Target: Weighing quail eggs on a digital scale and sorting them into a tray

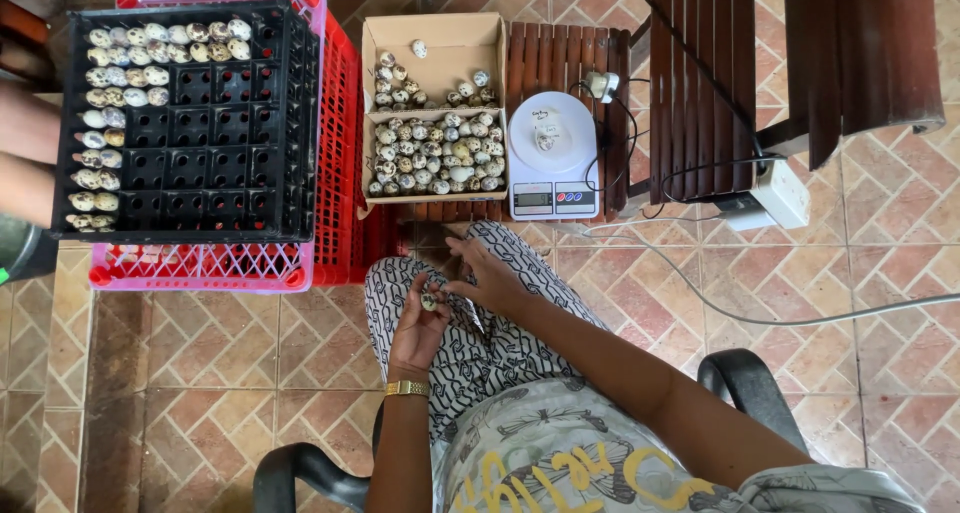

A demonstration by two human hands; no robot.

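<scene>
Down over the lap, the left hand point(418, 325) holds a small speckled egg point(429, 300) with its fingers curled narrow round it; gold bracelet point(407, 388) on that wrist; the right hand point(487, 273) lies just beside, its fingers point(455, 285) touching the egg, pinched close, though whether they grip it or only touch can't be told; both hands sit above patterned black-and-white trousers point(470, 348), close in front of the box.

Just ahead, a cardboard box point(440, 43) w/ two compartments, both holding many speckled eggs, the nearer one fuller; right of it, touching or nearly so, a white kitchen scale point(552, 158) w/ something small & pale on its round plate, cable running off to a white power strip point(778, 195); box & scale rest on a dark slatted wooden bench point(565, 58).

Left of the box, a black egg tray point(215, 163) sits on stacked pink & red crates point(335, 173); eggs fill its top rows & left column; rest of the cells bare. Another person's arm point(25, 158) shows at the far left edge. Floor is reddish tile point(250, 373).
</scene>
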